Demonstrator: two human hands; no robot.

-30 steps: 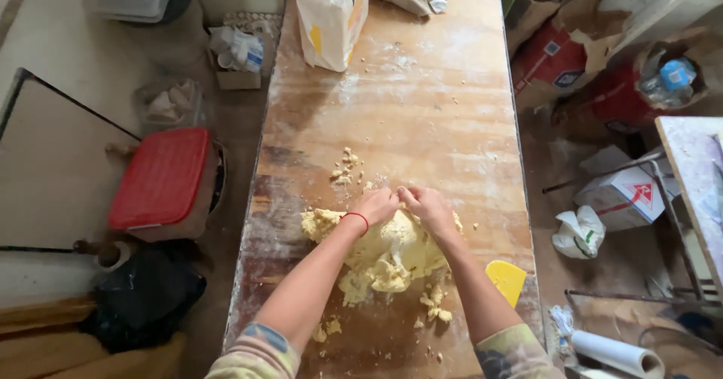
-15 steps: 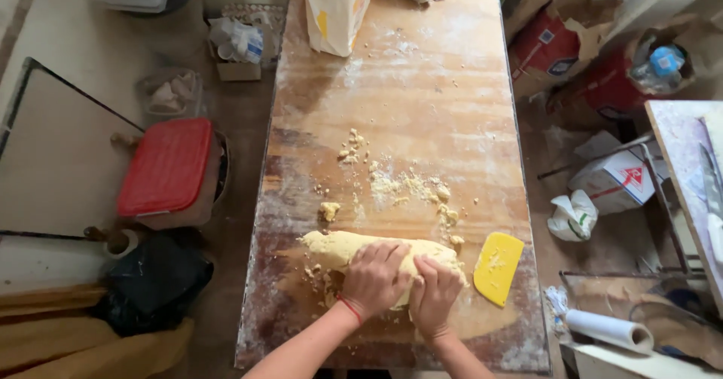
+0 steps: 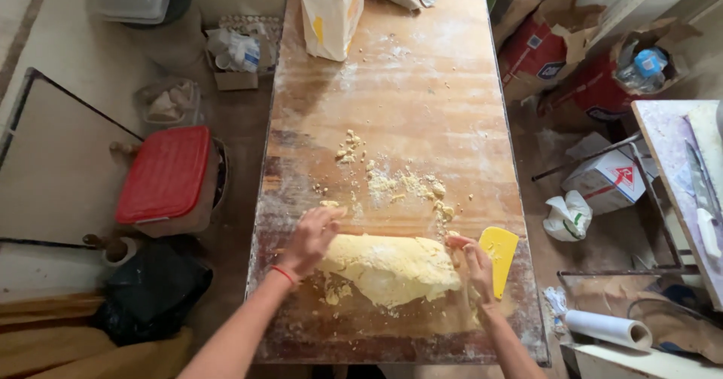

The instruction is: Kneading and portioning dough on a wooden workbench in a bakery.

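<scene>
Flanking dough point(image 3: 392, 267) | left hand point(image 3: 312, 239), right hand point(image 3: 476, 267) fingers released | forearms cut off by frame edge

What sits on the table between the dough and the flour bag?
In the head view, between the dough and the flour bag lie scattered dough crumbs, then bare, flour-dusted wooden table.

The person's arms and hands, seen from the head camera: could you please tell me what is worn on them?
Both forearms are bare, with no sleeves in view and no gloves. The left hand has a thin red band around its wrist. The right hand and its wrist carry nothing that I can see. Any rings are too small to tell.
</scene>
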